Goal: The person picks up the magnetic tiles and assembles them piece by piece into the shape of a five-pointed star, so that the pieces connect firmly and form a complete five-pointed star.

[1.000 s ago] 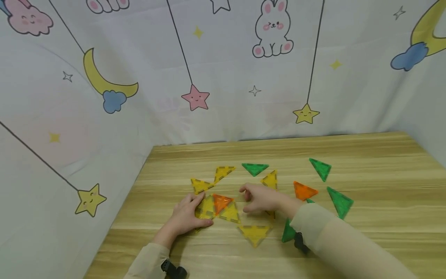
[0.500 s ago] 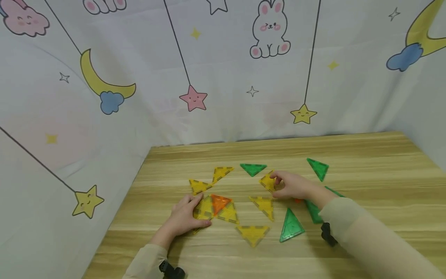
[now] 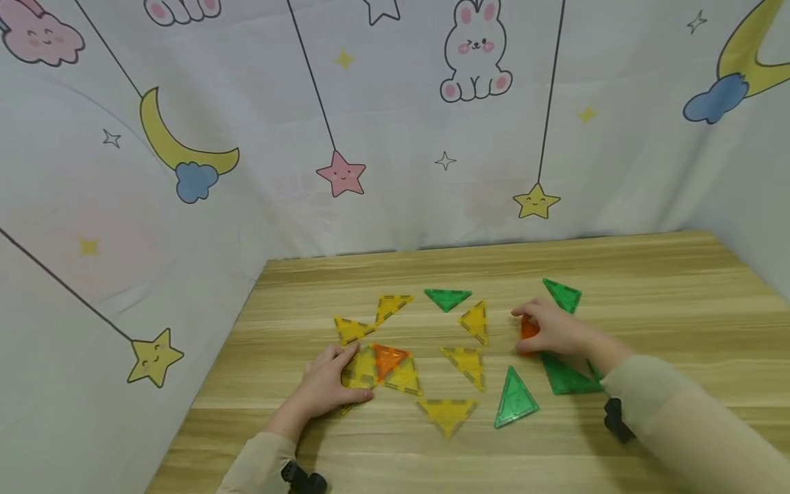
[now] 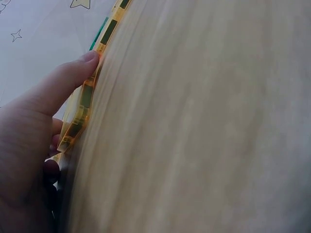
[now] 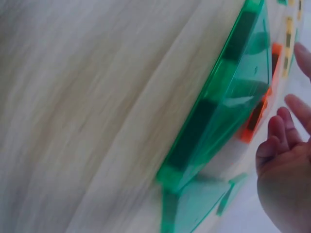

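Observation:
My left hand (image 3: 327,382) holds the left side of a joined group of translucent triangular magnetic tiles. In the left wrist view, its thumb (image 4: 77,73) lies on the edge of a yellow magnetic tile (image 4: 86,94). The group has yellow tiles (image 3: 402,379) with an orange tile (image 3: 390,360) between them. My right hand (image 3: 558,329) is over a loose orange tile (image 3: 528,329) on the right, its fingers and thumb spread on either side. In the right wrist view, these fingers are apart from the orange tile (image 5: 255,119), beyond a green tile (image 5: 228,92).
Loose yellow tiles (image 3: 448,415) lie around the joined group on the wooden table (image 3: 691,309). Green tiles sit at the back (image 3: 447,299), at the back right (image 3: 563,293) and in front of the right hand (image 3: 516,399). A patterned cloth (image 3: 401,206) hangs behind.
My right hand has moved right, from the middle of the table past the back yellow tile to the loose orange tile. My left hand stays at the joined tiles.

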{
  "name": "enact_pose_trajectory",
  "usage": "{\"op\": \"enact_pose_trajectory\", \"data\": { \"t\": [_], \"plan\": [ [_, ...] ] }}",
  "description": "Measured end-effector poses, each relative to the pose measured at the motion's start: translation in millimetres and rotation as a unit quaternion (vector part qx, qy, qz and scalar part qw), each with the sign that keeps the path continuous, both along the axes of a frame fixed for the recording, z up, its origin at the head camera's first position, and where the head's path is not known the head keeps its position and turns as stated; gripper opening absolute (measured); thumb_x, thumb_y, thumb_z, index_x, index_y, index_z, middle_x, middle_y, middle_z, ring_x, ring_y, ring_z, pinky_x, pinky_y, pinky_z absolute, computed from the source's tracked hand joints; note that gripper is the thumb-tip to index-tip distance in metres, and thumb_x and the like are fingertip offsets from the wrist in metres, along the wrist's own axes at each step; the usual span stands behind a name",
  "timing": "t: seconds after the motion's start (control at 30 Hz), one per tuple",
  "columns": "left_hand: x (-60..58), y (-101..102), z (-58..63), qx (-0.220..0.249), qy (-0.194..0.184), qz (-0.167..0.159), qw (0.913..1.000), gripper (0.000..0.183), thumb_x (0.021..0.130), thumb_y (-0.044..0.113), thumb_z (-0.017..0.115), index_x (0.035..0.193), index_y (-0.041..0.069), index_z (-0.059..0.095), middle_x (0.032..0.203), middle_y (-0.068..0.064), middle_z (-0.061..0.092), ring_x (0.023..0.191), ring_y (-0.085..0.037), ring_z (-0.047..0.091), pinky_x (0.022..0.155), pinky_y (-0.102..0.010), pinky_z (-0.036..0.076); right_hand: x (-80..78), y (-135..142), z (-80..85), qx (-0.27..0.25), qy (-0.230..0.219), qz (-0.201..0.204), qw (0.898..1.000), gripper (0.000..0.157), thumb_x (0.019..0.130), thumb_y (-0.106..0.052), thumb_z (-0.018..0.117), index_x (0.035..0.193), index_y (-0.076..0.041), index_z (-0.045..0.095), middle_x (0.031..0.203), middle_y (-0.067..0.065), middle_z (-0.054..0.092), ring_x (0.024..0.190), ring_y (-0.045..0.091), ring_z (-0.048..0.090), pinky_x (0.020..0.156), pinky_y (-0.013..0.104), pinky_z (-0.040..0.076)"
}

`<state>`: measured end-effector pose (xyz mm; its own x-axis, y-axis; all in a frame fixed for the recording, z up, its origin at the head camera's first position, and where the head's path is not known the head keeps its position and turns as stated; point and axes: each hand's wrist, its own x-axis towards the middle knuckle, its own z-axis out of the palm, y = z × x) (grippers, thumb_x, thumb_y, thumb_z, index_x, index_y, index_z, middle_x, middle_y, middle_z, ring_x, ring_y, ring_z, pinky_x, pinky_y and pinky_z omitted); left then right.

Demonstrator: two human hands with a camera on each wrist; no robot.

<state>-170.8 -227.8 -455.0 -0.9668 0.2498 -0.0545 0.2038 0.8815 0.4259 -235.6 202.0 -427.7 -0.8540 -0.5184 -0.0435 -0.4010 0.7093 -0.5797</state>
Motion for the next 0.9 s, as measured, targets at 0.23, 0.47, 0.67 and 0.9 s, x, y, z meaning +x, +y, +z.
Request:
{"op": "enact_pose_trajectory", "data": {
  "t": [0.23, 0.47, 0.67, 0.9],
  "plan": [
    [0.8, -0.8, 0.5, 0.002, -0.001, 0.002, 1.0, 0.096, 0.067, 0.059, 0.075, 0.144, 0.014, 0.039, 0.107, 0.003, 0.043, 0.1, -0.017, 0.042, 0.079, -0.042, 0.029, 2.7, 10.8, 0.2, 0.018, -0.002, -0.007, 1.0, 0.068, 0.076, -0.039, 0.076, 0.122, 0.005, 0.054, 0.114, 0.021, 0.047, 0.101, 0.033, 0.049, 0.087, 0.049, 0.042],
    [0.9, -1.2, -0.4, 0.002, 0.003, 0.001, 1.0, 0.096, 0.067, 0.059, 0.075, 0.144, 0.014, 0.04, 0.106, 0.003, 0.043, 0.098, -0.017, 0.042, 0.078, -0.041, 0.028, 0.7, 9.3, -3.4, 0.032, -0.021, -0.005, 0.999, 0.074, 0.074, -0.041, 0.076, 0.126, 0.006, 0.051, 0.117, 0.022, 0.042, 0.101, 0.03, 0.046, 0.087, 0.046, 0.042],
    [0.7, -1.6, -2.2, 0.0, -0.002, 0.0, 1.0, 0.097, 0.068, 0.061, 0.074, 0.145, 0.014, 0.039, 0.108, 0.003, 0.043, 0.1, -0.017, 0.042, 0.079, -0.042, 0.028, -0.3, 7.2, -6.6, 0.044, -0.004, 0.001, 0.999, 0.077, 0.074, -0.04, 0.077, 0.128, 0.008, 0.05, 0.117, 0.021, 0.044, 0.099, 0.028, 0.045, 0.084, 0.043, 0.041],
    [0.1, -0.9, -1.1, 0.001, 0.001, -0.001, 1.0, 0.096, 0.068, 0.06, 0.074, 0.144, 0.014, 0.039, 0.108, 0.003, 0.043, 0.099, -0.018, 0.043, 0.079, -0.042, 0.028, 2.4, 2.5, -7.7, 0.054, 0.023, -0.005, 0.998, 0.077, 0.07, -0.04, 0.079, 0.123, 0.009, 0.052, 0.112, 0.02, 0.046, 0.096, 0.029, 0.044, 0.079, 0.04, 0.042]
  ]
}}
